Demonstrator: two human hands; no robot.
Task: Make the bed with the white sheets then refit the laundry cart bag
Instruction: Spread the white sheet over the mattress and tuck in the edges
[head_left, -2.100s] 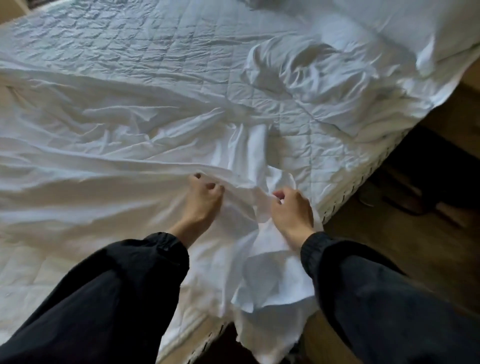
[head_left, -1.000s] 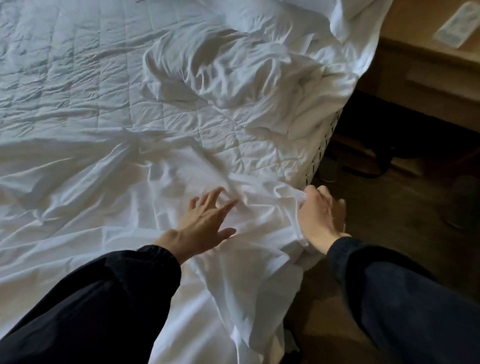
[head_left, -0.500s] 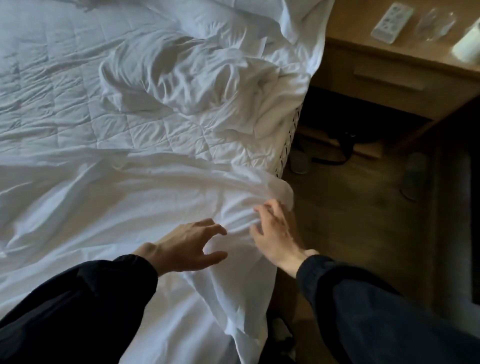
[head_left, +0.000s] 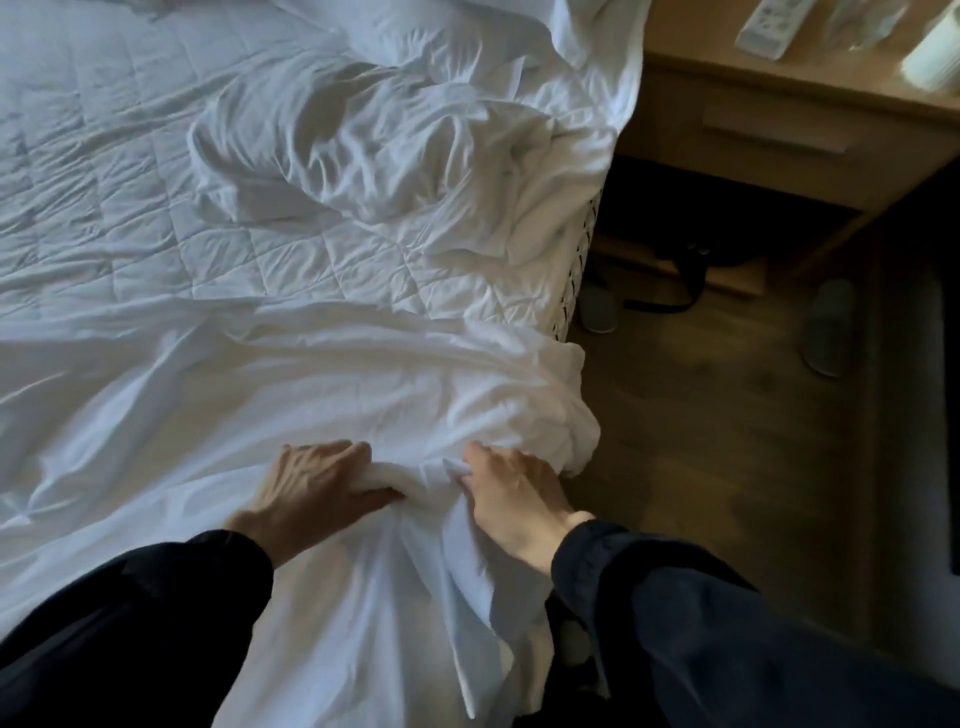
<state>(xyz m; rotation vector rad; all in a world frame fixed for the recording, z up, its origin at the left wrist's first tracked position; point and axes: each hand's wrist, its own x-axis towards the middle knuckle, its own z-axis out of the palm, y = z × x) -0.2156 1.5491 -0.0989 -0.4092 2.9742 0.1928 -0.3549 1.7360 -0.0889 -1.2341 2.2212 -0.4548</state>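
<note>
White cotton sheet (head_left: 311, 395), one, spread over the near half of the bed. Its long creases run left to right across the mattress, and its right end is bunched at the bed's edge and hangs toward the wooden floor (head_left: 701, 441).

Hands, two, both in dark sleeves:
- The left hand (head_left: 311, 488) lies palm down with fingers curled round a thick fold of the sheet.
- The right hand (head_left: 511, 493), just beside it, grips the same gathered ridge from the other side at the mattress edge.

Quilted mattress pad (head_left: 130, 208), one, bare across the far half of the bed.

Crumpled white linen (head_left: 389, 145), one heap, lying on the pad toward the far right corner, well apart from the hands.

Wooden nightstand (head_left: 779, 130), one, beside the bed, with one pale remote control (head_left: 769, 23) on top.

Slippers, two, on the floor: one (head_left: 597, 309) against the bed's side and one (head_left: 828, 327) farther right.
</note>
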